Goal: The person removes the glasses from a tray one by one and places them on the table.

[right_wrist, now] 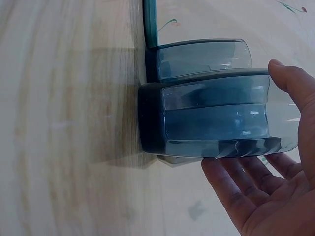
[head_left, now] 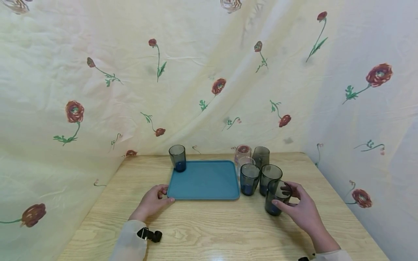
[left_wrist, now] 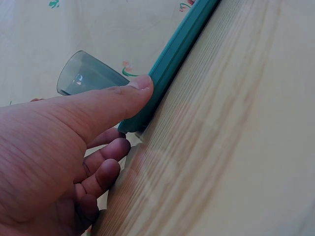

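My right hand [head_left: 302, 210] grips a dark tinted drinking glass [head_left: 273, 207], thumb on the near side and fingers round the far side. The glass is upright on the table in the right wrist view, ribbed and bluish. A blue-green tray [head_left: 205, 181] lies flat at the middle of the table. Its front left corner is pinched by my left hand [head_left: 153, 203], with the thumb on the front rim in the left wrist view. Another tinted glass [head_left: 177, 159] stands upright at the tray's back left corner.
Right of the tray stand two more dark glasses [head_left: 249, 183], [head_left: 266, 183] close together. Behind them are a smoky glass [head_left: 261, 156] and two clear glasses [head_left: 242, 153], partly hidden. A flowered cloth [head_left: 196, 65] hangs behind the wooden table [head_left: 209, 224].
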`<act>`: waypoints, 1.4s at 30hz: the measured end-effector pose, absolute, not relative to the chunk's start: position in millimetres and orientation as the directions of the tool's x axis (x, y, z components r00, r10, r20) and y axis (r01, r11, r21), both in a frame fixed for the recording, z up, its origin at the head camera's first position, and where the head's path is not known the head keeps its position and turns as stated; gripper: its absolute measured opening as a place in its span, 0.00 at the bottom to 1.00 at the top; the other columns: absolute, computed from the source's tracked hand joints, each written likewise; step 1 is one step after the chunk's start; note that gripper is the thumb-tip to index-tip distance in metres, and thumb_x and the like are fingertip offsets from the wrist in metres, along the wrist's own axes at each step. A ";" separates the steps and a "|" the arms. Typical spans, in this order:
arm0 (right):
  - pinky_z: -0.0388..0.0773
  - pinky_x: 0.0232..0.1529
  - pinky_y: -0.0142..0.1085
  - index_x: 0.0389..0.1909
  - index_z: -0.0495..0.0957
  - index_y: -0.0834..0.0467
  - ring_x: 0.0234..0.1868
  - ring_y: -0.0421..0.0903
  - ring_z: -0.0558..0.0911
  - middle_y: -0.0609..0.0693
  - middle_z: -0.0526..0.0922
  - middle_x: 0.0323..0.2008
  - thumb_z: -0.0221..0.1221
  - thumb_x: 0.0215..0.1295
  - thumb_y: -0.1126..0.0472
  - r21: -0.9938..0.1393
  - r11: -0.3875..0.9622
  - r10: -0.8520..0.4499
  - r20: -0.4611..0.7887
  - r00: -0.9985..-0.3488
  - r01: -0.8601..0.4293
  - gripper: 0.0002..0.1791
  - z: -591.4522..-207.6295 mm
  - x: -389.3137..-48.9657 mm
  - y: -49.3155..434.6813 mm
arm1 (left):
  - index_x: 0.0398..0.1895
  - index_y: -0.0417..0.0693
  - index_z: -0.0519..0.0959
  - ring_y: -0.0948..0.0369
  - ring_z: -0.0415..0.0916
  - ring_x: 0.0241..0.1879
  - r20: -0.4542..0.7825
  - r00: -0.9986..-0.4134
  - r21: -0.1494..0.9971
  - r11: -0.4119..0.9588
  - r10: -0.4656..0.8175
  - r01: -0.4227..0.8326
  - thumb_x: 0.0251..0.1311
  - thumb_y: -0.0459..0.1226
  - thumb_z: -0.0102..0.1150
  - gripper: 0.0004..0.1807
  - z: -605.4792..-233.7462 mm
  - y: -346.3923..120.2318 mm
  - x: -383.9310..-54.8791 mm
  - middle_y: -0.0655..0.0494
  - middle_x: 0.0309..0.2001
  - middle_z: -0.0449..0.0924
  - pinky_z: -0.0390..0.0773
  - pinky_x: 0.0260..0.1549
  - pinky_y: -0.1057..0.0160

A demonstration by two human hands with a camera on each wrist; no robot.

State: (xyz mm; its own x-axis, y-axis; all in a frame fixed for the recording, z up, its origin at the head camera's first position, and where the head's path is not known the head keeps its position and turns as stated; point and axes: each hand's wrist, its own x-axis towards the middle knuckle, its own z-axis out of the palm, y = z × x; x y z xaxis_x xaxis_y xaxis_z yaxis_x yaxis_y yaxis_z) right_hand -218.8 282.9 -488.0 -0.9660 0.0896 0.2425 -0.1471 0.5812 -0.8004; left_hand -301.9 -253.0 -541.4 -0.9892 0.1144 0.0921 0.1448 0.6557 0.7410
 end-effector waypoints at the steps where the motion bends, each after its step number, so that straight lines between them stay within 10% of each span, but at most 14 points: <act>1: 0.80 0.44 0.29 0.75 0.63 0.61 0.61 0.58 0.74 0.60 0.75 0.63 0.77 0.58 0.42 -0.800 0.581 0.089 0.243 -0.966 -0.148 0.52 -488.2 -218.9 283.0 | 0.68 0.46 0.78 0.58 0.66 0.40 0.092 -0.989 0.741 0.655 0.114 0.145 0.58 0.49 0.79 0.36 -541.6 -253.1 -302.0 0.58 0.45 0.76 0.69 0.42 0.54; 13: 0.82 0.51 0.46 0.77 0.60 0.62 0.63 0.60 0.73 0.62 0.74 0.64 0.77 0.58 0.43 -0.782 0.606 0.076 0.239 -0.968 -0.146 0.55 -487.4 -218.1 283.4 | 0.68 0.48 0.78 0.58 0.66 0.40 0.094 -0.988 0.741 0.655 0.119 0.149 0.59 0.50 0.78 0.36 -542.5 -252.8 -302.6 0.58 0.45 0.75 0.69 0.41 0.54; 18: 0.76 0.51 0.28 0.77 0.60 0.63 0.64 0.61 0.73 0.63 0.73 0.66 0.78 0.57 0.43 -0.750 0.635 0.075 0.300 -0.951 -0.187 0.56 -482.3 -216.7 282.8 | 0.68 0.47 0.78 0.58 0.67 0.41 0.096 -0.988 0.741 0.654 0.118 0.151 0.59 0.50 0.78 0.36 -539.9 -251.8 -301.2 0.58 0.45 0.76 0.69 0.42 0.54; 25: 0.67 0.64 0.62 0.77 0.58 0.66 0.69 0.67 0.69 0.67 0.69 0.70 0.79 0.57 0.46 -0.735 0.628 0.061 0.375 -0.925 -0.256 0.56 -468.9 -215.5 279.4 | 0.69 0.47 0.77 0.58 0.67 0.40 0.090 -0.989 0.747 0.649 0.119 0.146 0.59 0.49 0.78 0.36 -539.4 -253.1 -300.5 0.58 0.45 0.75 0.69 0.42 0.54; 42: 0.63 0.66 0.67 0.75 0.64 0.62 0.73 0.68 0.65 0.62 0.67 0.71 0.78 0.59 0.52 -0.648 0.627 -0.005 0.551 -0.835 -0.432 0.49 -406.3 -225.1 227.8 | 0.68 0.46 0.78 0.58 0.66 0.39 0.096 -0.987 0.753 0.640 0.126 0.155 0.59 0.48 0.79 0.36 -539.4 -253.5 -301.4 0.57 0.44 0.75 0.68 0.40 0.54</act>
